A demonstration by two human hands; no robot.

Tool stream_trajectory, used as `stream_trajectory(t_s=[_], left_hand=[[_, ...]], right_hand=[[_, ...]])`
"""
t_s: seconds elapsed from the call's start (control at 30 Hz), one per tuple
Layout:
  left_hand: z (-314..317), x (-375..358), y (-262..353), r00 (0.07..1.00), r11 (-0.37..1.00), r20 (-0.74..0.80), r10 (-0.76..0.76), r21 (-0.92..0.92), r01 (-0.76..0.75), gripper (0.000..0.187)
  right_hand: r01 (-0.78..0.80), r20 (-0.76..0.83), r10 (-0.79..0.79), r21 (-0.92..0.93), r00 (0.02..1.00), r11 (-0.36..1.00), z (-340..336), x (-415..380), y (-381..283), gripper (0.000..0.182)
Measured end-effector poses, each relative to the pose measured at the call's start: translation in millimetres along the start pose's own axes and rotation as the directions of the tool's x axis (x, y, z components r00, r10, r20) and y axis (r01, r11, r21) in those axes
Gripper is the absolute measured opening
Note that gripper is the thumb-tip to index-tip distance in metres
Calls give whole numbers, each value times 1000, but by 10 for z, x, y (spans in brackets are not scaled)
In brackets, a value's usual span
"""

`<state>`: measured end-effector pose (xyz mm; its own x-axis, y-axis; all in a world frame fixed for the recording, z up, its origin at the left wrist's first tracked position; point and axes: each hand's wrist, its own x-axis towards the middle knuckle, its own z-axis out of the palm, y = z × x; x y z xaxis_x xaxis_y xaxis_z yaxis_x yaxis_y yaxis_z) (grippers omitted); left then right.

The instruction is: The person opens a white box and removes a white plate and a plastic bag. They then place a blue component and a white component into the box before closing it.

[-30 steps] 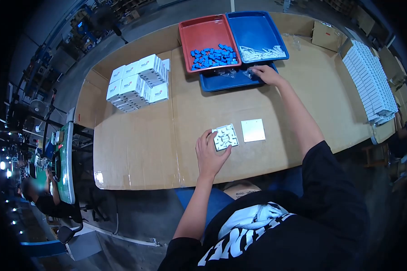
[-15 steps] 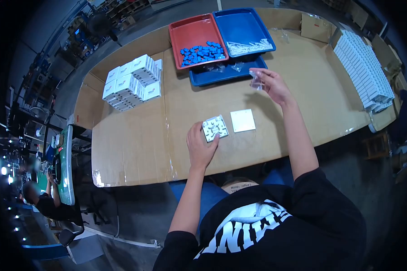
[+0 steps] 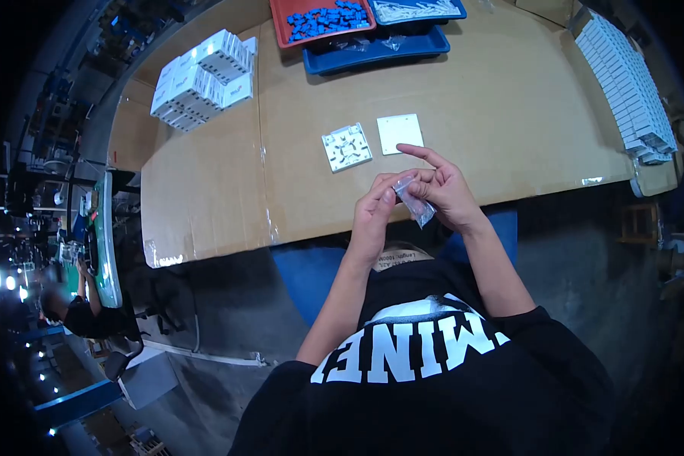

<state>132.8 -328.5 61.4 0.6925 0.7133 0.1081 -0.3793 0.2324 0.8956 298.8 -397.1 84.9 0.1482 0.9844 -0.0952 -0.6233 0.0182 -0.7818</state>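
Left hand (image 3: 372, 214) and right hand (image 3: 450, 199) together, both pinching a small clear plastic bag (image 3: 416, 207) above the near edge of a brown cardboard-covered table (image 3: 304, 201). Right forefinger overlaps a flat white square plate (image 3: 397, 131) in view; moulded white square base (image 3: 347, 148) beside it. Beyond: shallow blue plastic tray (image 3: 376, 62). Stacked white boxes (image 3: 201, 80) leftward.

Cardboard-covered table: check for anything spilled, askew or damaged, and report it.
Nothing stands out. Small blue plastic parts lie inside the red tray; the molded white base and flat white plate rest side by side, apart. The white box stack is stepped on top, but no box looks crushed.
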Motion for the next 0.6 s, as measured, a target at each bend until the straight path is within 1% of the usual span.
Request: stream_trajectory(t_s=[0.07,0.1,0.13,0.17,0.2,0.23,0.27,0.33,0.37,0.43,0.47,0.53,0.6], left_hand=[[12,-35,71,994,996,75,-81,31,79,40],[38,-55,99,992,993,69,-108,-37,111,39],[45,-75,93,992,993,55,-112,-37,114,39],[52,-91,82,992,988,43,-120,-92,123,40],[65,-104,83,991,981,36,-127,-145,131,41],[105,-130,120,985,961,11,-174,-217,172,43],[109,-142,122,984,961,12,-177,-213,176,43],[107,-150,126,992,977,11,-126,-172,126,44],[107,-153,128,991,976,17,-133,-170,134,44],[107,-163,142,995,994,39,-94,-45,96,44],[115,-175,160,994,994,40,-100,-44,102,44],[170,-182,250,984,986,60,-167,7,167,44],[205,-200,298,987,988,45,-152,41,150,43]], right_hand=[[-22,76,28,-83,997,996,-58,-38,18,65],[-34,80,40,-79,996,996,-42,-42,20,65],[-30,59,34,-73,998,997,-15,-48,11,64],[-25,37,27,-66,999,998,-6,-55,17,64],[-31,40,34,-60,999,998,-39,-51,43,64],[-18,74,23,-66,997,998,-92,-37,72,64],[-2,106,10,-72,994,997,-130,-36,89,64],[-1,116,6,-46,993,999,-118,-53,58,64],[-3,128,7,-26,992,1000,-103,-74,38,64],[-18,101,21,-26,995,999,-67,-111,12,64],[-36,83,39,-29,996,999,-55,-128,12,64],[-42,57,43,-30,997,999,-45,-163,17,64],[-43,34,44,-33,998,999,-89,-170,50,65]])
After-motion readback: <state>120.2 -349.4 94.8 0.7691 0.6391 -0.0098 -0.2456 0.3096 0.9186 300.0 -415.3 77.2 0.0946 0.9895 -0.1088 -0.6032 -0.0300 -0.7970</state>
